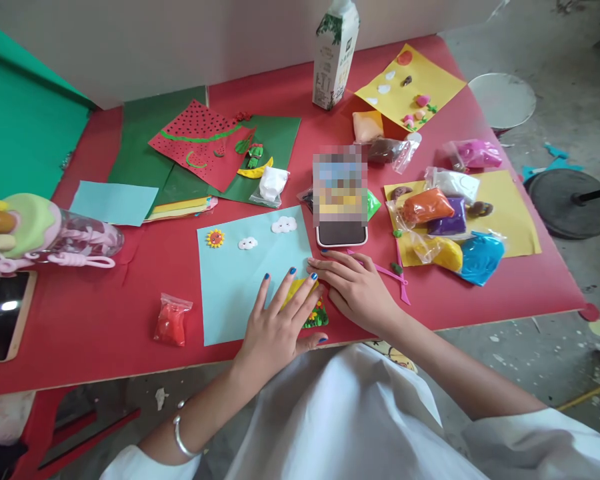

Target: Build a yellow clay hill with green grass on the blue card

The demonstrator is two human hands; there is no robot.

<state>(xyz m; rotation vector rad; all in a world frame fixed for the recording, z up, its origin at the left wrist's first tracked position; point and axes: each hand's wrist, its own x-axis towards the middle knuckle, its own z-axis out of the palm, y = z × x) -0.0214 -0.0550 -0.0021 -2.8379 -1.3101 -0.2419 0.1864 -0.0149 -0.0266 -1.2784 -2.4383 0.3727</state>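
Observation:
A light blue sheet of paper (230, 293) lies on the red table before me, with a clay sun (215, 238) and two white clay clouds (284, 225) on its upper part. My left hand (277, 330) is spread flat over the sheet's lower right, partly covering a yellow clay patch (296, 288) and a green clay strip with small flowers (320, 315). Beside it, my right hand (363, 290) rests with fingers stretched out, its fingertips at the sheet's right edge. Just beyond that hand is a phone (343, 233), its upper part blurred. Pink plastic tools (393, 270) lie right of it.
Bagged clay in several colours (430, 207) sits on yellow paper at right. A red clay bag (173, 320) lies left. Behind stand a carton (335, 60) and decorated red paper (205, 147). A bottle (93, 233) and another phone (5, 313) occupy the left edge.

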